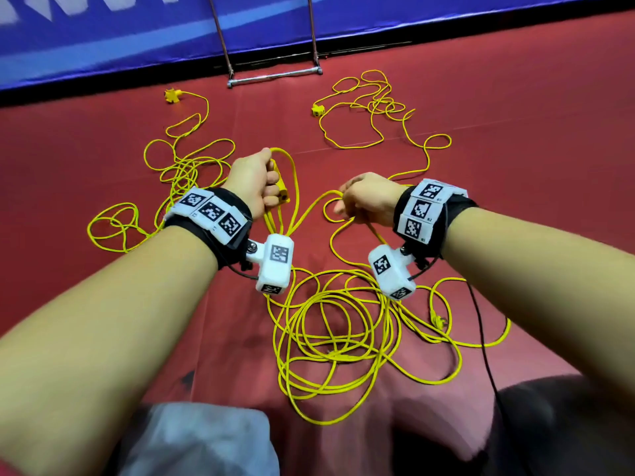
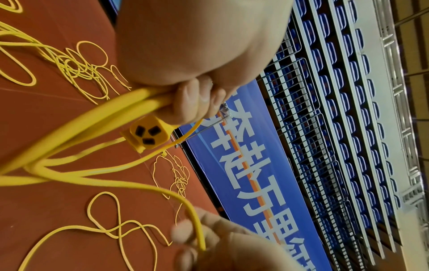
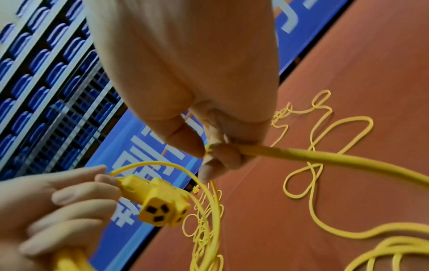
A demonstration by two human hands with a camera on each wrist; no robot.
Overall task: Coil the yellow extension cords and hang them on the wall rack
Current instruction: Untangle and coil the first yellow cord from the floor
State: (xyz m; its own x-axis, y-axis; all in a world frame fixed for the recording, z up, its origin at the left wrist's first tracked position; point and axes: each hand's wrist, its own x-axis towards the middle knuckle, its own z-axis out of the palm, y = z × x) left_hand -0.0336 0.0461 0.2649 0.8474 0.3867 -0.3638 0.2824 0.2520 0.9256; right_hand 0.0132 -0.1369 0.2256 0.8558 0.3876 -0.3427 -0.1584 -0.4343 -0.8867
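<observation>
From the head view, the left hand [image 1: 256,182] grips a few loops of yellow extension cord [image 1: 330,338] and its socket end [image 1: 282,192]; slack lies piled on the near red floor [image 1: 515,132]. The left wrist view shows fingers curled round the strands. In the right wrist view, the right hand [image 3: 218,146] seems to pinch one strand.

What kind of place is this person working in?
Probably an indoor sports arena: rows of blue seats rise behind a blue banner that edges a red floor strewn with yellow cords.
</observation>
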